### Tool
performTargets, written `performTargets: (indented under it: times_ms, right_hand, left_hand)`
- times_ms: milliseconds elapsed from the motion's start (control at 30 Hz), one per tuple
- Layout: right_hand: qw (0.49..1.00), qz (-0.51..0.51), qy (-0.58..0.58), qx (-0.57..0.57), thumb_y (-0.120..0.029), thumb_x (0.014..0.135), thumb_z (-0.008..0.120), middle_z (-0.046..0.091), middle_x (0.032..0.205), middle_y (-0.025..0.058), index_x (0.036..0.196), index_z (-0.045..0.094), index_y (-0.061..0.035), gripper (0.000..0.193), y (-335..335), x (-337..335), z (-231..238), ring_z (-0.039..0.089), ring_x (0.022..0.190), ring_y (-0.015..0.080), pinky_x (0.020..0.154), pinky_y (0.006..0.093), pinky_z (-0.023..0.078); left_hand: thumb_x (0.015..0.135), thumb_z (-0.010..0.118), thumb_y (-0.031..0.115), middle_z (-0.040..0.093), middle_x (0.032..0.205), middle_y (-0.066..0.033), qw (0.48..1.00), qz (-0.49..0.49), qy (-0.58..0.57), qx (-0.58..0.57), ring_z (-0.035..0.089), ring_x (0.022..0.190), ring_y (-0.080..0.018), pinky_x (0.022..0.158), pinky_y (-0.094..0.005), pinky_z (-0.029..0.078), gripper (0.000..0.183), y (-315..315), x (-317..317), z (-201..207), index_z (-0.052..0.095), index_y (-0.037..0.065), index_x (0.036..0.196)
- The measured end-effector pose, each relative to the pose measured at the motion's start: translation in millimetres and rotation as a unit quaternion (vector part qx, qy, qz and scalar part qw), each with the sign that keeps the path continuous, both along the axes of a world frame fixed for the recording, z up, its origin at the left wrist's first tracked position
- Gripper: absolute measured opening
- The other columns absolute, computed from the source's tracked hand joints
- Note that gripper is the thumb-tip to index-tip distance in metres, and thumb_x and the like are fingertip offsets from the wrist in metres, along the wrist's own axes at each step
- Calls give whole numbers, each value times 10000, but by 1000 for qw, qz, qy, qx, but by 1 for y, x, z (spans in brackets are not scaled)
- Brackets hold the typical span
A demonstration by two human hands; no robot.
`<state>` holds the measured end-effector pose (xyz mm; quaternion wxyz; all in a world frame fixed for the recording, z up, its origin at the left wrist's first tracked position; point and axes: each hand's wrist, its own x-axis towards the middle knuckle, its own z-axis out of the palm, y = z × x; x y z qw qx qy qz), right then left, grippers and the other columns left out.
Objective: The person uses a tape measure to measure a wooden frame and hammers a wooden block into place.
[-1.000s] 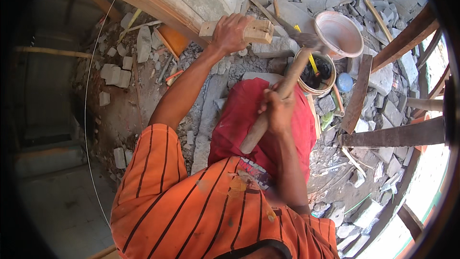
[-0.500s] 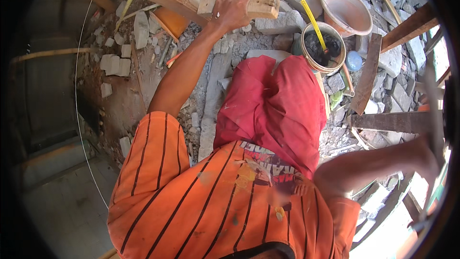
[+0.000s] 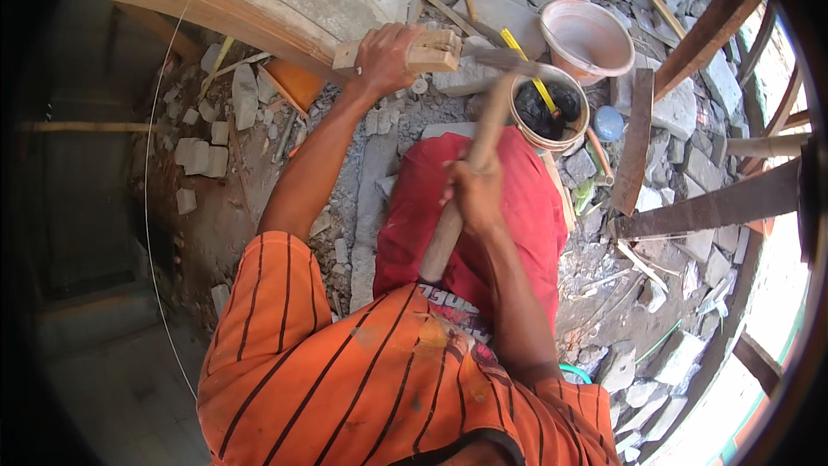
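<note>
My left hand [image 3: 386,59] is wrapped round a short wooden block [image 3: 435,52], whose left end meets the long wooden beam [image 3: 250,17] by the wall. My right hand [image 3: 474,194] grips the wooden handle of a hammer [image 3: 444,237] in front of my red trousers. The hammer's dark head is raised toward the block's right end, apart from it as far as I can see, and is smeared by motion. Behind the head stands a bucket [image 3: 536,140] with a dark bag and a yellow folding rule [image 3: 528,60] in it.
A wide pinkish basin [image 3: 591,30] sits beyond the bucket, and a blue round object [image 3: 608,123] lies beside it. Broken bricks and rubble [image 3: 690,164] cover the ground. Dark timbers [image 3: 716,198] jut in at the right. A thin white string [image 3: 147,233] hangs at the left.
My right hand has swung the hammer in from the far right to the middle, toward the block. My left hand keeps hold of the block; the whole view has shifted slightly.
</note>
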<state>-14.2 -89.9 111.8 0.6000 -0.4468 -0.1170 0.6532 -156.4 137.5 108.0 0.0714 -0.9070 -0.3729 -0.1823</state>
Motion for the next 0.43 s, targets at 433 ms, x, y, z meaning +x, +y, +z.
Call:
performTargets:
  times_ms: [433]
  right_hand:
    - [419, -402, -798, -165, -276, 874, 559, 572, 1078, 227, 1078, 578, 64, 397, -27, 188, 17, 554, 1026, 398, 922, 520, 429]
  left_hand:
    - [675, 822, 333, 307, 1438, -181, 969, 67, 199, -130, 325, 1345, -341, 1110, -432, 321, 1007, 14, 14, 15, 229, 88, 1452]
